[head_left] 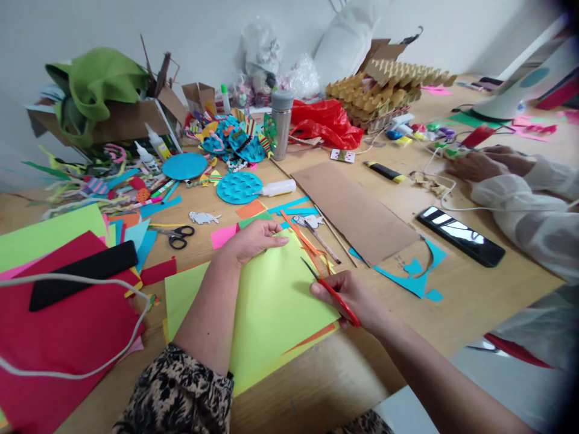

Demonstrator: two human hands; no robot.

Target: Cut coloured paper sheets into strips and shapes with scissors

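Observation:
A yellow-green sheet of paper (275, 301) lies in front of me, its left part curving up under my forearm. My left hand (257, 241) is closed on its far edge, thumb on top. In my right hand (346, 295) are red-handled scissors (335, 294), their blades over the sheet's right part and pointing to the far left. The fingers of that hand also reach the sheet's right edge. Orange and yellow paper shows beneath the sheet. Thin orange strips (301, 232) lie just beyond it.
Brown cardboard (353, 211), a phone (461, 235) and blue scraps (402, 280) lie to the right. Red paper (58, 337) and black scissors (178, 236) are at left. Farther back are a bottle (281, 126) and egg trays (375, 96). Another person's hands (488, 163) rest at far right.

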